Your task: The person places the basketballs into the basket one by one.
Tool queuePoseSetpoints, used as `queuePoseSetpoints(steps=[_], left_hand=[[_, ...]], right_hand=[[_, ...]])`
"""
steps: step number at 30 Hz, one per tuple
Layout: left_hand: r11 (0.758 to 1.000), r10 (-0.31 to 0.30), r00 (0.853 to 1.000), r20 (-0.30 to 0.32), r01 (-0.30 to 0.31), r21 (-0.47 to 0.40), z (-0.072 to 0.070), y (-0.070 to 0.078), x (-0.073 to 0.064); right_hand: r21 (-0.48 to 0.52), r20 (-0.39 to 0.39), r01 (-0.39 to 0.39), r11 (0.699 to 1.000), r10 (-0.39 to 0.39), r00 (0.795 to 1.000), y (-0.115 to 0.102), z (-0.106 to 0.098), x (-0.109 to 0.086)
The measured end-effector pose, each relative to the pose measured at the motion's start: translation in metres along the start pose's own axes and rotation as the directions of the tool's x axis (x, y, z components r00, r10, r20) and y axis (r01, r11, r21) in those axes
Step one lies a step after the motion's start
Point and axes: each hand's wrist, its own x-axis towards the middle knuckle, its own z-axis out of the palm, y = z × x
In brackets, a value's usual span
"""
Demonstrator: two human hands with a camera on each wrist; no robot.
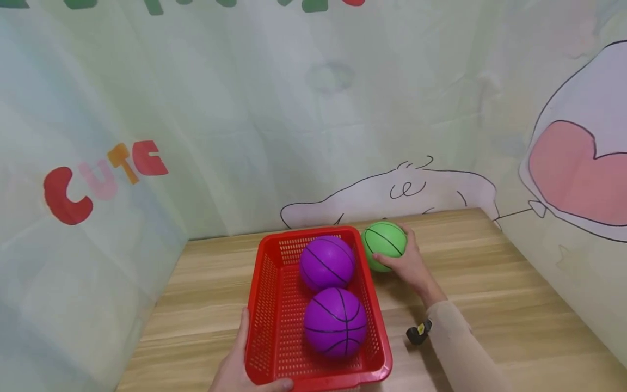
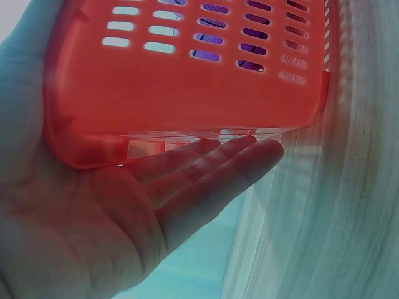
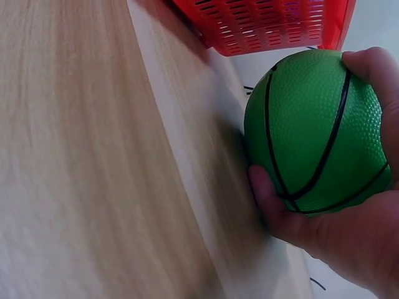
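A red plastic basket (image 1: 281,305) with slotted walls sits on the table, holding two purple balls with black basketball lines, one ball (image 1: 327,262) behind the other (image 1: 335,322). My left hand (image 1: 240,359) holds the basket's near left corner, thumb by the front rim and fingers along the left side. In the left wrist view, the fingers (image 2: 212,187) reach along the basket's edge. Just right of the basket's far end, my right hand (image 1: 411,267) grips a green ball (image 3: 312,131) of the same pattern, thumb and fingers spread around it. Its far side is hidden.
The wood-grain table (image 1: 490,305) extends to both sides of the basket. A printed cloth backdrop (image 1: 245,136) stands along the back and sides. A small black and yellow item (image 1: 418,332) is at the right wrist.
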Motion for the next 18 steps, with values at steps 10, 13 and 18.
queuePoseSetpoints(steps=[10, 13, 18], left_hand=[[1.000, 0.014, 1.000, 0.005, -0.014, 0.012, 0.001, 0.001, -0.002], [1.000, 0.007, 1.000, -0.001, -0.007, 0.014, 0.000, 0.000, -0.001], [0.999, -0.010, 1.000, -0.028, 0.011, 0.037, -0.003, -0.002, 0.000]], right_hand=[[0.024, -0.021, 0.001, 1.000, 0.000, 1.000, -0.011, 0.003, -0.009], [0.032, -0.032, 0.007, 0.999, -0.006, 0.999, -0.005, 0.002, -0.008], [0.017, -0.042, 0.020, 1.000, -0.020, 0.999, 0.007, 0.002, -0.003]])
